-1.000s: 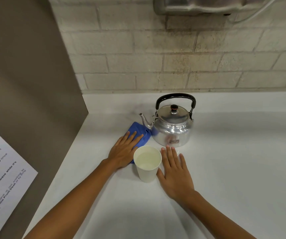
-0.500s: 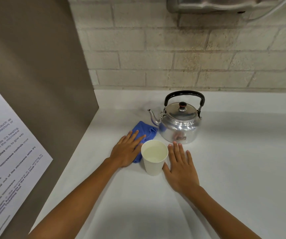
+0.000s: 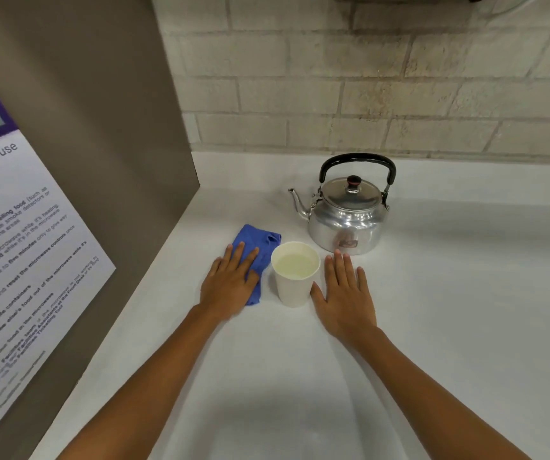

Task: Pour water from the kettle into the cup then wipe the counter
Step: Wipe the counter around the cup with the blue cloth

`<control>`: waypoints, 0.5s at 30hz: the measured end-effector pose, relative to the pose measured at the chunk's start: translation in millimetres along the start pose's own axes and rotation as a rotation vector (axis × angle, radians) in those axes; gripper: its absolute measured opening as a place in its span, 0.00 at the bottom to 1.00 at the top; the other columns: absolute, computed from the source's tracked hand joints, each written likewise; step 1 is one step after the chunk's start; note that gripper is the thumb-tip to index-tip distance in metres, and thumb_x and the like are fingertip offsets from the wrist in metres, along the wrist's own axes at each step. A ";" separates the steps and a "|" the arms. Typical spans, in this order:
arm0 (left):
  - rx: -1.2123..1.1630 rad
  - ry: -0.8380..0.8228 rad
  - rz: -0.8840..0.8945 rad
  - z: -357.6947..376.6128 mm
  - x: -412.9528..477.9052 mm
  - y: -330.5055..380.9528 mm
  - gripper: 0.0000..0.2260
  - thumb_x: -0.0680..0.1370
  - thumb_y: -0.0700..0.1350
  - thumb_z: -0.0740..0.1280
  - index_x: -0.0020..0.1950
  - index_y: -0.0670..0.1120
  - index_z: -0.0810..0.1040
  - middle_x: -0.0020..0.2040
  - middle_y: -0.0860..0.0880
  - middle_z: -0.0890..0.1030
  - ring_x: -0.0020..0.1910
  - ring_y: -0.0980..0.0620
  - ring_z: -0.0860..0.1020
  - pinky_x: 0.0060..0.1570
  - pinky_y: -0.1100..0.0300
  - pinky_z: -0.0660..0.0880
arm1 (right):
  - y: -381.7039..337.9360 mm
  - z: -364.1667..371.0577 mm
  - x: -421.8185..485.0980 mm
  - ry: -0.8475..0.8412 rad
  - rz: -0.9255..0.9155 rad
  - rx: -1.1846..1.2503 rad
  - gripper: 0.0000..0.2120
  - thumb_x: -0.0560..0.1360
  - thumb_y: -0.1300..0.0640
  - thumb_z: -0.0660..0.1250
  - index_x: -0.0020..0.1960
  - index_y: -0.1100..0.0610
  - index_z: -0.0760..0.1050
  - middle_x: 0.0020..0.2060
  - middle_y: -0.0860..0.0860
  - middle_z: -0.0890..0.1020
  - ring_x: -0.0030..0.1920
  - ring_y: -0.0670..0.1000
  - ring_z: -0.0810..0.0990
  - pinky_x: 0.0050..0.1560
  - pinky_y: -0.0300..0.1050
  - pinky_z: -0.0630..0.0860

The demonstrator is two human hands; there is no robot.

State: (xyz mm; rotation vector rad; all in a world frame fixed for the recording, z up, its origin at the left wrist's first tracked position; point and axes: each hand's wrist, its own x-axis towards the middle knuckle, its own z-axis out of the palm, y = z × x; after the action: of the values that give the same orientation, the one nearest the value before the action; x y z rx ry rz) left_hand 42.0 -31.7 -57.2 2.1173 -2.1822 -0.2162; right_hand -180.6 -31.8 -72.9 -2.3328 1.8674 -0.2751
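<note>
- The right hand (image 3: pixel 344 293) lies flat, palm down, fingers spread straight on the white counter (image 3: pixel 449 327), just right of the paper cup (image 3: pixel 295 273); it has hold of nothing, and its thumb sits close beside the cup's base, though I cannot tell whether it touches.
- The left hand (image 3: pixel 230 283) lies flat as well, just left of the cup, fingers stretched out and pressing down on the blue cloth (image 3: pixel 255 242) rather than gripping it.
- The cup stands upright between the two hands, filled with water nearly to the rim.
- The blue cloth lies crumpled on the counter to the left of the cup, its near part under the left hand, its far end poking out past the fingertips; its right edge is right beside the cup's wall.
- The metal kettle (image 3: pixel 346 220) stands upright behind the cup and a little to its right, lid on, black handle raised, spout pointing left; the right hand's fingertips come near its base.
- Left of the cup a brown panel (image 3: pixel 84 127) rises from the counter, bearing a printed notice (image 3: pixel 18 244) about microwave use.
- Behind the kettle is a pale brick wall (image 3: pixel 366 94).
</note>
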 end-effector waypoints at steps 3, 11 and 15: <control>-0.004 0.032 -0.102 -1.3 -28.1 -15.8 0.23 0.81 0.50 0.47 0.75 0.51 0.43 0.77 0.47 0.44 0.76 0.47 0.42 0.74 0.53 0.46 | -0.1 -1.1 -0.8 0.000 0.000 0.007 0.32 0.78 0.41 0.41 0.74 0.58 0.37 0.76 0.55 0.42 0.76 0.52 0.38 0.76 0.52 0.39; 0.096 0.070 -0.095 19.9 -65.0 19.1 0.25 0.81 0.50 0.46 0.74 0.47 0.40 0.77 0.45 0.42 0.76 0.45 0.40 0.74 0.53 0.43 | -2.7 -1.1 -0.4 -0.030 0.006 -0.001 0.31 0.79 0.42 0.41 0.74 0.59 0.38 0.77 0.55 0.43 0.76 0.52 0.39 0.76 0.52 0.39; 0.078 0.034 -0.144 5.9 -48.8 6.6 0.24 0.81 0.49 0.46 0.75 0.45 0.42 0.77 0.43 0.43 0.76 0.45 0.42 0.74 0.54 0.45 | -0.9 -2.4 -1.3 -0.040 -0.005 0.013 0.31 0.79 0.42 0.41 0.75 0.59 0.40 0.77 0.55 0.45 0.76 0.52 0.42 0.76 0.52 0.41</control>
State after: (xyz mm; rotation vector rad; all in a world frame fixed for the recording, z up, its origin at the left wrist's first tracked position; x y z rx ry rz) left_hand 36.1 17.5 -60.3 2.3048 -2.0533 -0.1069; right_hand -180.7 -30.3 -70.4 -2.3181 1.8363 -0.2388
